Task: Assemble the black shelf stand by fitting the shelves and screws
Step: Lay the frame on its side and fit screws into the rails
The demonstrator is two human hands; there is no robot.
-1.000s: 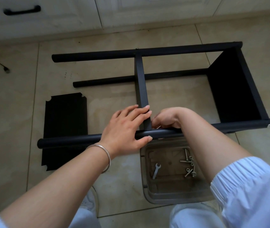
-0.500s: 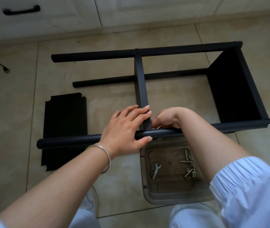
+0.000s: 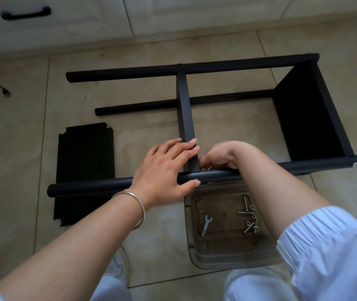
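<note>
Now I brace the near pole [image 3: 99,185] with my left hand [image 3: 162,168], thumb hooked under it, where the middle shelf [image 3: 186,118] meets it; my right hand [image 3: 219,156] pinches something unclear beside that joint, likely a screw needing alignment.

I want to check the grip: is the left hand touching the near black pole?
Touching. The head view shows the left hand lying over the near black pole, its thumb pressed against the pole's near side.
</note>
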